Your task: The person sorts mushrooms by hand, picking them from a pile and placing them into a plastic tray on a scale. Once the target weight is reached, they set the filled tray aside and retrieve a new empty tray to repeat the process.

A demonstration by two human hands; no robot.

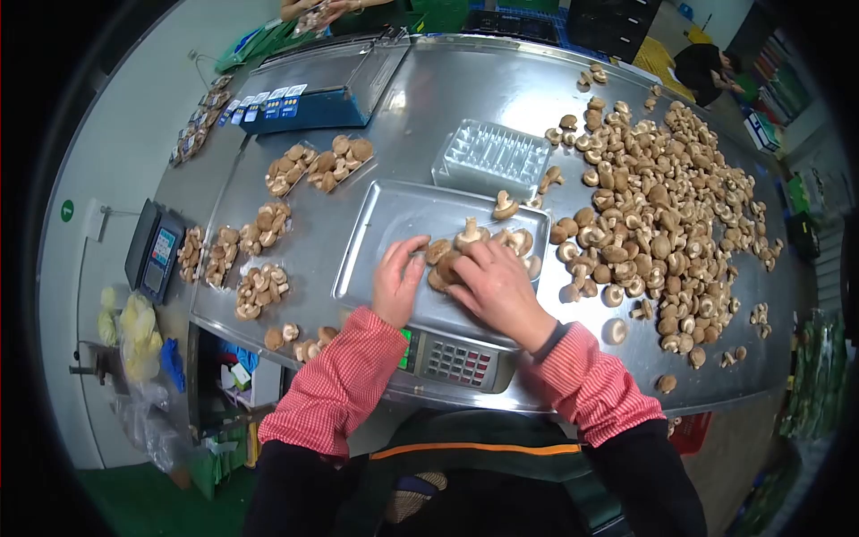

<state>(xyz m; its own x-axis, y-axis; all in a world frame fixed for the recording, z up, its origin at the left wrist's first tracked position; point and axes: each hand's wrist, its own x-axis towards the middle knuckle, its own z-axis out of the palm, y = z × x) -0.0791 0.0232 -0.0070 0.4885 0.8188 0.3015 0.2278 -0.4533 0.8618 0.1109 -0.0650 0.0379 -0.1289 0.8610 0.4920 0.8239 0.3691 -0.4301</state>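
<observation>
A metal tray [362, 259] rests on a scale [456, 362] with a keypad. Brown mushrooms [441, 252] lie in the tray's right half. Over the tray's left part is my left hand [398, 279], its fingers apart and curved, nothing between them, just left of the mushrooms. My right hand [501, 291] reaches over the mushrooms with its fingers curled down on them; its fingertips are partly hidden, and one brown mushroom shows beneath them. One mushroom [505, 206] lies near the tray's back edge. Clear plastic trays [495, 154] are stacked behind the metal tray.
A large mushroom heap [662, 215] spreads over the steel table [429, 89] at right. Filled packs [340, 163] and small mushroom piles [261, 288] lie at left. A blue-sided machine [313, 109] stands at the back left. Co-workers' hands [331, 11] show at the top; another person [707, 73] is far right.
</observation>
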